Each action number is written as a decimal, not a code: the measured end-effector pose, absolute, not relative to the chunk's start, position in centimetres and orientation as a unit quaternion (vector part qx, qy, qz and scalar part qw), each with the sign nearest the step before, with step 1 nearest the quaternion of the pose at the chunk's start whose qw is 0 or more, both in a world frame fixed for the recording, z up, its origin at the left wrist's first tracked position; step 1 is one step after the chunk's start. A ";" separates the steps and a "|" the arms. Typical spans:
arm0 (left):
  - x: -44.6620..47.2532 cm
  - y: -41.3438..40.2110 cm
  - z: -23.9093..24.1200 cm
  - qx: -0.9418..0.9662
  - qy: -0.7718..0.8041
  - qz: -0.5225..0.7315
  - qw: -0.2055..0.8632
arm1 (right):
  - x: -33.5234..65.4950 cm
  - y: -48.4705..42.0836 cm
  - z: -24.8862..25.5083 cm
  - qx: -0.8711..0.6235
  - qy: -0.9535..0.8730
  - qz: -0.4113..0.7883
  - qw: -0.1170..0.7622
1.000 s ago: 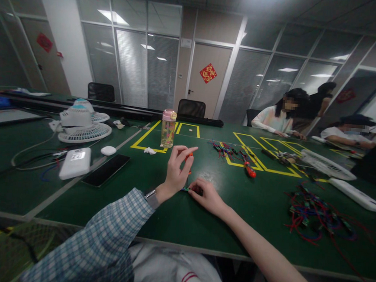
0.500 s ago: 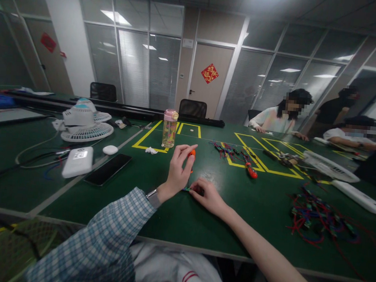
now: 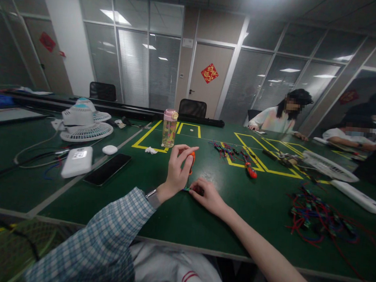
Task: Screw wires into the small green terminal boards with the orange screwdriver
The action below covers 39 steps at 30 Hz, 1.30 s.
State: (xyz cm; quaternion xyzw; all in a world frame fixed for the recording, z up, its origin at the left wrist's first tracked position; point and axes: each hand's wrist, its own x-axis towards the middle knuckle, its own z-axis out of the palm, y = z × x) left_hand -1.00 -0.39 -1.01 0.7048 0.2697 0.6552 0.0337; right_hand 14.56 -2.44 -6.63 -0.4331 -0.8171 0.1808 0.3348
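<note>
My left hand (image 3: pixel 176 169) is closed around the orange handle of a screwdriver (image 3: pixel 191 171), which stands upright. Its thin shaft runs down to a small green circuit board (image 3: pixel 186 189) lying on the table. The fingertips of my right hand (image 3: pixel 208 197) pinch the board's right end and keep it against the tabletop. Part of the board is hidden under those fingers, and the screwdriver's tip is too small to make out.
Bundles of wired boards lie at the right (image 3: pixel 319 214) and beyond my hands (image 3: pixel 224 150), near a second, red screwdriver (image 3: pixel 250 170). A bottle (image 3: pixel 169 133), phone (image 3: pixel 108 169), white power bank (image 3: pixel 77 162) and fan (image 3: pixel 86 131) stand leftward. Co-workers sit at the far right.
The fingers of my left hand have shifted slightly on the screwdriver, and more of the orange handle shows. My right hand and the board stay put. A person in the right background has moved.
</note>
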 end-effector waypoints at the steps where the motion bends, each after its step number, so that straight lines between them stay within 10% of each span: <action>1: -1.0 -0.4 -1.0 0.706 0.264 0.656 0.037 | 14.6 -2.4 -6.7 -0.431 -0.818 0.181 0.336; 39: -1.2 -0.4 -1.0 0.717 0.258 0.645 0.048 | 14.8 -2.2 -7.1 -0.428 -0.822 0.176 0.333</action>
